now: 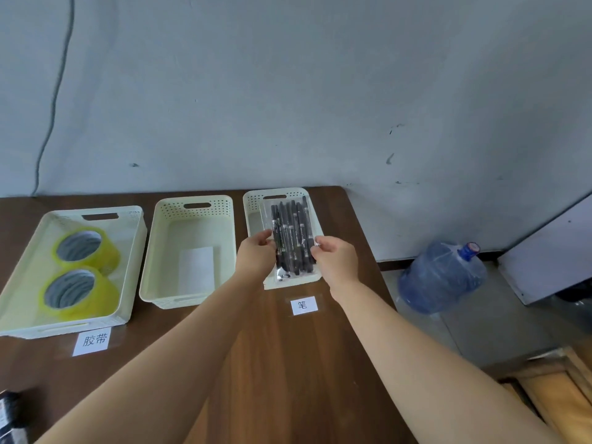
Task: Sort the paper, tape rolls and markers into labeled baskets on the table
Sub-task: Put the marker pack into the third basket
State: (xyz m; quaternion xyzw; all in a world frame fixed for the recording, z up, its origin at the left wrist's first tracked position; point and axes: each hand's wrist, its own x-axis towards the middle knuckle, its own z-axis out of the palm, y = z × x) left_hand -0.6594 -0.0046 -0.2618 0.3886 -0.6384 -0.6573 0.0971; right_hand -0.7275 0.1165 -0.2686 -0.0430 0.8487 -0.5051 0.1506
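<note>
Three cream baskets stand in a row on the brown table. Over the right basket point(253, 200) hangs a clear pack of black markers point(293, 238). My left hand point(254, 254) pinches its left edge and my right hand point(336, 257) pinches its right edge. A white label point(303, 305) lies in front of that basket. The middle basket point(192, 203) holds a white sheet of paper point(196, 270). In the left basket point(28, 283) lie two yellow tape rolls point(84, 248), point(75, 291), with a label point(93, 341) in front.
The table point(288, 363) ends just right of the marker basket. On the floor to the right lie a blue water jug point(442, 277), a white cabinet point(551, 251) and wooden boards point(551, 389). A dark object point(11, 418) shows at the bottom left corner.
</note>
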